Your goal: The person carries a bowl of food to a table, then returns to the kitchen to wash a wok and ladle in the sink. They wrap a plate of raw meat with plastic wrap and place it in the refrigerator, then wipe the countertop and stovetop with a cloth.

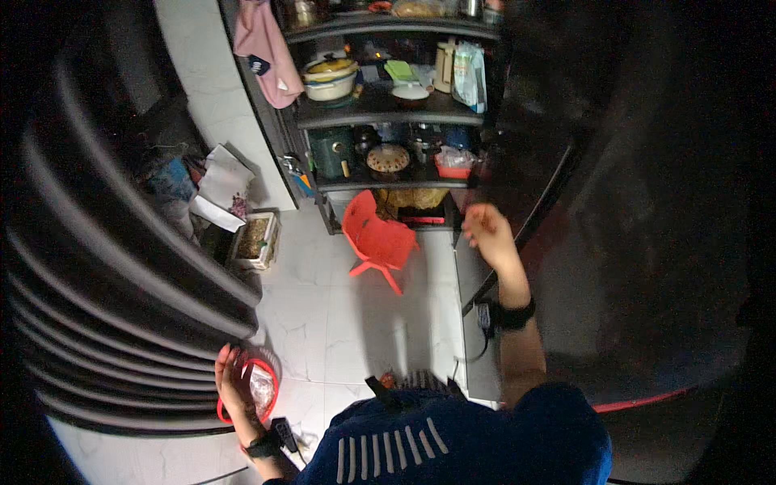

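Observation:
My left hand (pixel 233 382) is raised at the lower left with nothing visible in it. Below it in the view is a round red-rimmed bin (pixel 276 397) with clear plastic inside; I cannot tell whether the hand touches it. Over on the right, my right hand (pixel 490 235) has its fingers loosely curled beside the long black edge (pixel 545 182) of a dark glossy surface. Its palm is hidden, and no held thing shows. Both wrists wear black straps with a small device. Ahead on the floor stands a red plastic chair (pixel 381 236).
A dark shelf rack (pixel 388 118) ahead holds a lidded pot (pixel 330 79), a patterned bowl (pixel 388 159) and other kitchenware. A pink cloth (pixel 267 54) hangs at its left. A white box (pixel 257 242) stands near the wall. Dark panels with pale curved edges (pixel 139 242) fill the left.

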